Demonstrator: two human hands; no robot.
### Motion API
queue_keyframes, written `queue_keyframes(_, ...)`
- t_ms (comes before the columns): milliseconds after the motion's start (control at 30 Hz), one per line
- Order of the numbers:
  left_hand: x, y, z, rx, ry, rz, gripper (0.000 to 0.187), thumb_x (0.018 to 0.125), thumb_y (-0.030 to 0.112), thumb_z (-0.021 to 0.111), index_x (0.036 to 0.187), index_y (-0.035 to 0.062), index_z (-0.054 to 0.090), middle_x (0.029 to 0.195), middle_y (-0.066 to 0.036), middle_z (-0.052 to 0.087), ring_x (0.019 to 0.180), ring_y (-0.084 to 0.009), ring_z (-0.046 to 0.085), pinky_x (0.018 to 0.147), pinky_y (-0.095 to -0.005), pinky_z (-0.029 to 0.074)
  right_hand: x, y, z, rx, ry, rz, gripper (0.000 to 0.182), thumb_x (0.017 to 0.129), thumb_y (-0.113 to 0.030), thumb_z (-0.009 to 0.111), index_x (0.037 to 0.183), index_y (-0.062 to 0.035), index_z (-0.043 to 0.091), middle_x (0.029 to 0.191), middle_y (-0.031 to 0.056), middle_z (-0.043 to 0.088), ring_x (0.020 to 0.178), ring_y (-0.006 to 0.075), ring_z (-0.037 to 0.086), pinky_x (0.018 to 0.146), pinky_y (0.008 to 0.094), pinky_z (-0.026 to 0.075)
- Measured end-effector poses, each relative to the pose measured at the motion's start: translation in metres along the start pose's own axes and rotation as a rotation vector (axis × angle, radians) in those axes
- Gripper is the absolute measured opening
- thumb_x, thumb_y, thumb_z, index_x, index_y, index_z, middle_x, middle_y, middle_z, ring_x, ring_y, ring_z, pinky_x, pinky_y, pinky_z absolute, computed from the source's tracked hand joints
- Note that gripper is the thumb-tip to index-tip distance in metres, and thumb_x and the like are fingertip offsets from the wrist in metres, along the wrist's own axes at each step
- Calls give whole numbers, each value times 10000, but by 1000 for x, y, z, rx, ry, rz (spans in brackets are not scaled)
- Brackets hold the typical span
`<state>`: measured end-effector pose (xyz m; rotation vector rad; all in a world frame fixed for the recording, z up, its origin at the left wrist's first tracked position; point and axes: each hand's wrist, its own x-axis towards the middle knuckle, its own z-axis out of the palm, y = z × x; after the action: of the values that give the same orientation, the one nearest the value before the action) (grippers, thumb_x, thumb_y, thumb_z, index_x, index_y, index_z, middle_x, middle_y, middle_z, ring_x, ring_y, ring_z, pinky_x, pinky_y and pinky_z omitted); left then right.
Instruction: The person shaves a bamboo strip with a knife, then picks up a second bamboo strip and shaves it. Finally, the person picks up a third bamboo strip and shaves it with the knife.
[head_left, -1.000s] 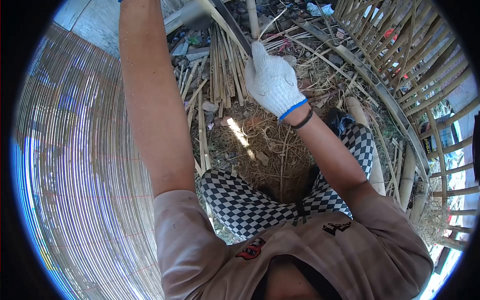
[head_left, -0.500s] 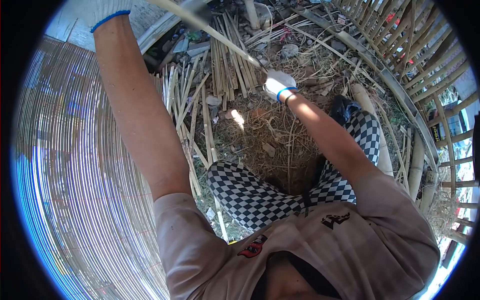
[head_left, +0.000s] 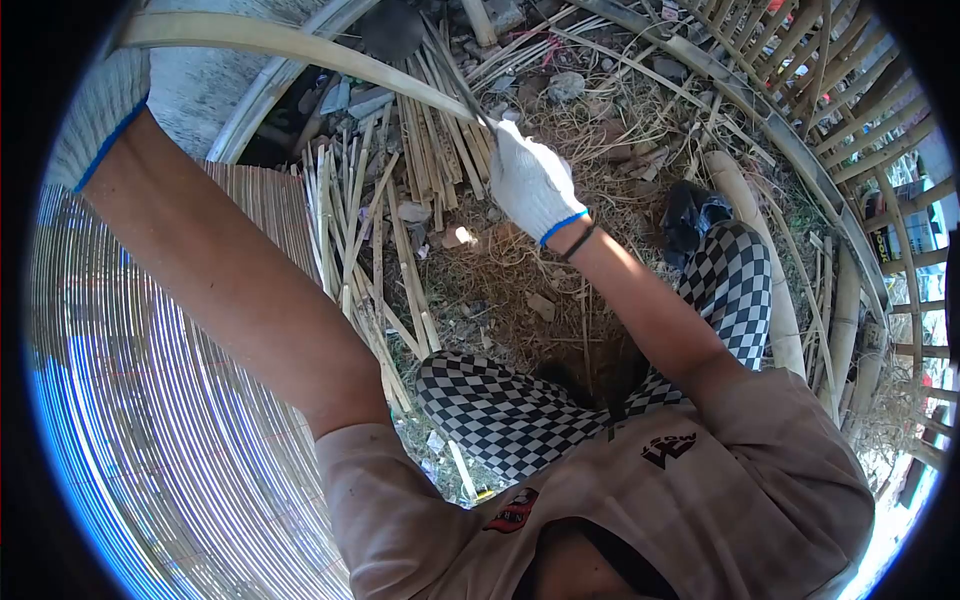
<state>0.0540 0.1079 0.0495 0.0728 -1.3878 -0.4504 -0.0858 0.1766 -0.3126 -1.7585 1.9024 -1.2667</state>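
My left hand (head_left: 105, 118), in a white knit glove with a blue cuff, is at the upper left edge, closed round one end of a long pale bamboo strip (head_left: 300, 45); its fingertips are mostly hidden. The strip bows across to my right hand (head_left: 536, 182), gloved the same way, near the upper middle. That hand is closed on a knife, whose thin dark blade (head_left: 457, 72) points up and left and meets the strip's near end. The handle is hidden inside the glove.
Cut bamboo strips (head_left: 435, 140) lie in piles among stones and shavings. A slatted bamboo panel (head_left: 230, 220) stands at the left, and a woven bamboo frame (head_left: 860, 120) curves round the right. My checkered trouser legs (head_left: 510, 410) are folded below.
My left hand has moved left and down, and my right hand slightly up and left. The strip now lies flatter and shows more of a curve.
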Motion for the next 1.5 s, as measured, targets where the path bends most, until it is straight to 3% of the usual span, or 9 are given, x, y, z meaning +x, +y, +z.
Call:
queue_keyframes(133, 14, -2, -17, 132, -30, 22, 367, 1074, 455, 454, 1104, 115, 587, 895, 22, 553, 733, -132, 503, 635, -290, 375, 11, 30, 23, -6, -172, 143, 188, 980, -172, 558, 1102, -29, 570, 785, 203, 677, 734, 402, 679, 634, 467, 551)
queue_keyframes(267, 28, -9, -44, 431, -45, 88, 413, 1064, 489, 462, 1166, 116, 607, 973, 7, 612, 820, -154, 562, 719, -306, 419, -2, 15, 14, -80, 65, -175, 184, 966, -162, 582, 1091, -29, 562, 708, 201, 655, 677, 384, 690, 608, 474, 552)
queue_keyframes(467, 114, -52, -164, 1932, -387, 579, 499, 1048, 539, 475, 1260, 118, 638, 1090, -17, 701, 950, -188, 650, 844, -331, 486, 5, 111, 99, -170, -191, 180, 242, 935, -160, 586, 1083, 30, 588, 789, 250, 685, 680, 389, 702, 583, 466, 566)
queue_keyframes(600, 103, -46, -183, 2427, -412, 293, 533, 1043, 529, 486, 1358, 127, 639, 1212, -7, 729, 1064, -177, 670, 971, -328, 497, 0, 67, 64, -92, -50, -51, 206, 923, -174, 589, 1066, -26, 598, 773, 192, 698, 719, 372, 711, 607, 483, 561)
queue_keyframes(767, 125, -38, -222, 2436, -525, 449, 494, 1039, 501, 467, 1188, 81, 680, 1062, -55, 720, 912, -208, 665, 854, -361, 513, -6, 163, 133, -189, -231, 309, 380, 957, -208, 583, 1239, 45, 550, 781, 221, 727, 728, 411, 728, 642, 512, 587)
queue_keyframes(1033, 119, -34, -225, 2295, -454, 379, 501, 1042, 489, 460, 1190, 57, 667, 1088, -84, 709, 931, -237, 664, 851, -388, 524, 20, 146, 121, -255, -186, 156, 311, 912, -168, 595, 1171, 2, 622, 918, 240, 748, 870, 409, 746, 768, 503, 595)
queue_keyframes(1100, 116, -31, -225, 2232, -426, 339, 503, 1043, 486, 458, 1191, 51, 663, 1094, -91, 706, 936, -245, 663, 850, -395, 527, -5, 203, 162, -292, -165, 177, 276, 946, -217, 595, 1138, -19, 583, 829, 205, 713, 747, 403, 709, 676, 495, 578)
queue_keyframes(1267, 104, -15, -220, 1942, -285, 176, 508, 1044, 479, 453, 1192, 37, 655, 1110, -108, 699, 947, -263, 663, 848, -413, 534, -15, 257, 184, -217, -235, 426, 201, 945, -208, 593, 1022, -22, 606, 870, 221, 725, 797, 388, 726, 707, 473, 584)
queue_keyframes(1500, 116, -7, -204, 1262, -72, -102, 515, 1047, 468, 446, 1194, 16, 643, 1133, -133, 690, 964, -288, 662, 844, -437, 544, 14, 216, 180, -245, -246, 309, 225, 975, -202, 525, 1028, -6, 621, 891, 250, 729, 865, 417, 729, 773, 517, 584)
